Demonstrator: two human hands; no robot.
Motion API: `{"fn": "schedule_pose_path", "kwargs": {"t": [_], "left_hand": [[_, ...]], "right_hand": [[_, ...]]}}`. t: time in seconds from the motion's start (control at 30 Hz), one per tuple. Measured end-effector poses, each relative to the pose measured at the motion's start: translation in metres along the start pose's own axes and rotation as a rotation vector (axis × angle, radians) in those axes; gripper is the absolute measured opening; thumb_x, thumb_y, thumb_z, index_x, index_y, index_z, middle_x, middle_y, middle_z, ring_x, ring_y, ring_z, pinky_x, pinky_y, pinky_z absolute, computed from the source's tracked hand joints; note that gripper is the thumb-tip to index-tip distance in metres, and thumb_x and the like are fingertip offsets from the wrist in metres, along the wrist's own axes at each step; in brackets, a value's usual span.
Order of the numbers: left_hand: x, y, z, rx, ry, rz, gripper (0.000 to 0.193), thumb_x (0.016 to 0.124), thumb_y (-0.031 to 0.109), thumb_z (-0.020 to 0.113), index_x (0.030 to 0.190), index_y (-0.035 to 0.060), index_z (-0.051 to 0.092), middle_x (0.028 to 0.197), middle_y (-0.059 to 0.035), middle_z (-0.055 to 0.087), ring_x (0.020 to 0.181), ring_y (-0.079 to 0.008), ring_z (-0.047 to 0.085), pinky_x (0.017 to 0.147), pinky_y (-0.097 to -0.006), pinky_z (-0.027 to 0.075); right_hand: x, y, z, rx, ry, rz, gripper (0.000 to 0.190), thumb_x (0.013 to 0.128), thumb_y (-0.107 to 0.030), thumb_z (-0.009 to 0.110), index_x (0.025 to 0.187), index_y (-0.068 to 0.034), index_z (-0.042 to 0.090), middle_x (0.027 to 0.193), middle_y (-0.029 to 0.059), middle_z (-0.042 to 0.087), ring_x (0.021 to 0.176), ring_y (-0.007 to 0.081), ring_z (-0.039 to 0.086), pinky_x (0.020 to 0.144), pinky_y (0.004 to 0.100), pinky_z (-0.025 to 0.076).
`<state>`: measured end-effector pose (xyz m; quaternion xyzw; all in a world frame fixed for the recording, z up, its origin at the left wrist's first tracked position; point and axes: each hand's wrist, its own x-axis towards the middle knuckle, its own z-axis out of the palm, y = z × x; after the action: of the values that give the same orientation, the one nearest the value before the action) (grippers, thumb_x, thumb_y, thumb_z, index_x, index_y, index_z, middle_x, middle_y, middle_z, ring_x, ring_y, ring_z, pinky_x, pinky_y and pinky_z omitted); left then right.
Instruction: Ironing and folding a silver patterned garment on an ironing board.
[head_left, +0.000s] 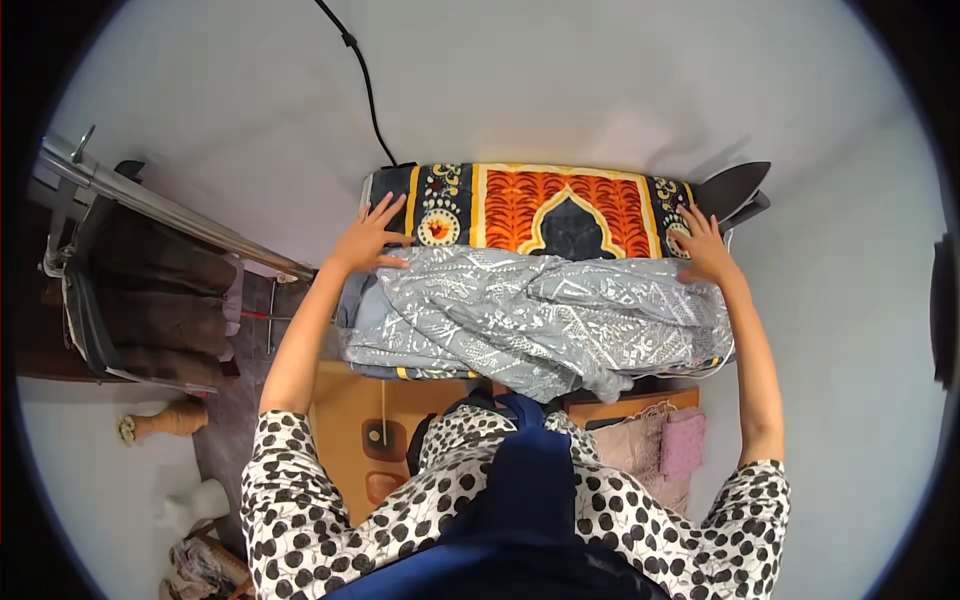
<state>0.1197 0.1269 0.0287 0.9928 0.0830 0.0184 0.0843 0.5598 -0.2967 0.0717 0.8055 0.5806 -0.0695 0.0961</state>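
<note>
A grey garment of embroidered lace fabric (480, 300) lies bunched along the near half of a padded board, its near edge hanging over the front. Under it is a prayer mat (577, 225) with an orange, yellow and dark arch pattern. My left hand (371, 236) is spread at the mat's left end, thumb by the garment's upper edge. At the opposite end my right hand (703, 244) rests with fingers apart, its lower part at the garment's upper right corner. Just beyond it stands a dark clothes iron (731, 193), pointed plate upward.
A black cord (367, 82) runs up the wall from the board's left end. Brown garments (154, 285) hang under a metal rail (187, 214) on the left. A white mannequin-like form (199, 504) stands lower left. Below right lies a folded pink cloth (682, 444).
</note>
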Motion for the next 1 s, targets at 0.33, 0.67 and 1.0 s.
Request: {"fn": "schedule_pose_path", "kwargs": {"t": [0.33, 0.67, 1.0], "left_hand": [[-0.010, -0.018, -0.016, 0.005, -0.329, -0.040, 0.047, 0.056, 0.049, 0.084, 0.078, 0.0083, 0.076, 0.142, -0.0093, 0.045, 0.143, -0.0346, 0.020, 0.112, -0.0558, 0.021], [-0.019, 0.023, -0.108, 0.116, 0.108, -0.240, 0.041, 0.050, 0.035, 0.087, 0.076, 0.0055, 0.076, 0.132, -0.0088, 0.053, 0.138, -0.0330, 0.032, 0.111, -0.0494, 0.027], [-0.030, 0.037, -0.026, 0.293, 0.502, -0.442, 0.069, 0.077, 0.043, 0.073, 0.136, 0.0144, 0.050, 0.158, -0.0147, 0.017, 0.143, -0.0381, 0.020, 0.109, -0.0621, 0.022]], "right_hand": [[0.005, 0.005, 0.014, 0.026, -0.119, -0.204, 0.043, 0.042, -0.028, 0.087, 0.079, -0.009, 0.075, 0.155, 0.0103, 0.024, 0.143, 0.0383, 0.019, 0.112, 0.0634, 0.016], [-0.025, 0.012, -0.048, 0.110, 0.242, -0.072, 0.026, 0.043, -0.013, 0.083, 0.064, -0.006, 0.070, 0.147, 0.0086, 0.040, 0.140, 0.0350, 0.027, 0.114, 0.0584, 0.020], [-0.001, -0.051, -0.018, -0.245, 0.615, 0.128, 0.029, 0.068, -0.017, 0.076, 0.093, -0.004, 0.069, 0.153, 0.0121, 0.028, 0.143, 0.0336, 0.023, 0.111, 0.0624, 0.021]]}}
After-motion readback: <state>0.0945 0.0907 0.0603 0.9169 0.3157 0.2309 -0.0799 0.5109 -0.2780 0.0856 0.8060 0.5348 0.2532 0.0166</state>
